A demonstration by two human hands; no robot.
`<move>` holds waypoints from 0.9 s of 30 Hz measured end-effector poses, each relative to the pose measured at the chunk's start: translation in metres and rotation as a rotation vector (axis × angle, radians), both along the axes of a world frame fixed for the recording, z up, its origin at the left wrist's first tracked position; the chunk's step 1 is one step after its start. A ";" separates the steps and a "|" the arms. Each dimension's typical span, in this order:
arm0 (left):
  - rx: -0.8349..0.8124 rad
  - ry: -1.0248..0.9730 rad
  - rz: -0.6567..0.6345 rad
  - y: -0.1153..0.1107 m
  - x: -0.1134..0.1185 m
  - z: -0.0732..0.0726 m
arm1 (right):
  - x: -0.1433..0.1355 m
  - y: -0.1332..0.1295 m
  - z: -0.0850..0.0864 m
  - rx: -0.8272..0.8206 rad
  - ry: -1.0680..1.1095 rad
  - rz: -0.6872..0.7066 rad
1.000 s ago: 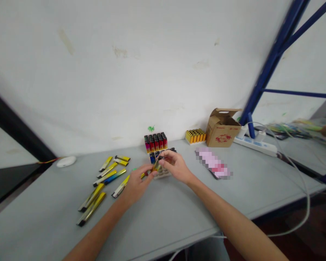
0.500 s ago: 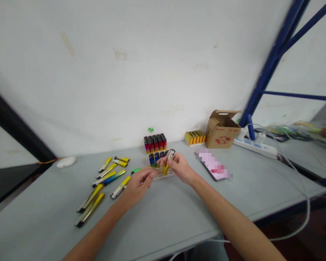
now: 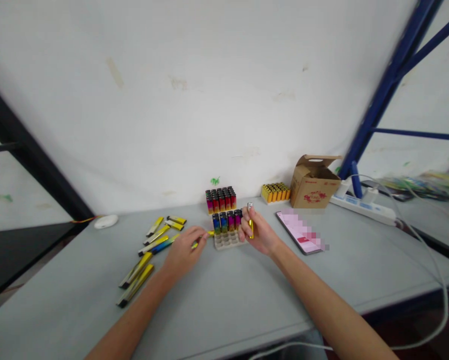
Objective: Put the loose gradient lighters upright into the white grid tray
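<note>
My right hand (image 3: 262,238) is pinching a gold lighter (image 3: 251,232) upright, tray (image 3: 228,245)'s two o'clock; probably light, stiff, kinda slick, so I'd grab mid-body. Left hand (image 3: 182,254)'s around nine, can't tell its grip.

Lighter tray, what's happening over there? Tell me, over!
Right hand: grip shut on yellow lighter. Left hand: left of tray, grip unclear. Tray: standing lighters at back, empty holes in front. In the way: right hand, hiding tray's right end.

Right hand (image 3: 260,231) holding a gold lighter (image 3: 251,223), left hand (image 3: 185,247) near a partly filled tray (image 3: 228,242)
</note>
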State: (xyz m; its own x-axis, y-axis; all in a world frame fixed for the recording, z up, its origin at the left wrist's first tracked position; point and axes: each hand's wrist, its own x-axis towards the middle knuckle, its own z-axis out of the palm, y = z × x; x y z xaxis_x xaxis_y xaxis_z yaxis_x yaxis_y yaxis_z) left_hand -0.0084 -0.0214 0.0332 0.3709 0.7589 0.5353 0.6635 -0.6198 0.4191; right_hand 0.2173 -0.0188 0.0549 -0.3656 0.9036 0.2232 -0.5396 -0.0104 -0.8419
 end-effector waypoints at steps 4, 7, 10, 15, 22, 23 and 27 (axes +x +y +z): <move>0.031 0.092 -0.004 0.007 -0.009 -0.008 | 0.001 0.000 -0.002 -0.010 0.017 -0.055; 0.054 0.121 0.011 0.015 -0.017 -0.014 | 0.003 0.000 -0.002 -0.011 0.042 -0.091; 0.070 0.147 0.034 0.020 -0.022 -0.017 | 0.004 0.002 -0.002 -0.027 0.065 -0.081; 0.091 0.232 0.054 0.021 -0.020 -0.020 | 0.007 0.004 0.001 -0.116 0.158 0.003; 0.094 0.283 0.085 0.020 -0.024 -0.020 | 0.011 0.004 0.003 -0.123 0.236 0.095; 0.093 0.284 0.093 0.020 -0.026 -0.019 | 0.011 0.005 0.001 -0.115 0.230 0.104; 0.082 0.306 0.132 0.023 -0.035 -0.020 | 0.013 0.012 -0.006 -0.106 0.198 0.092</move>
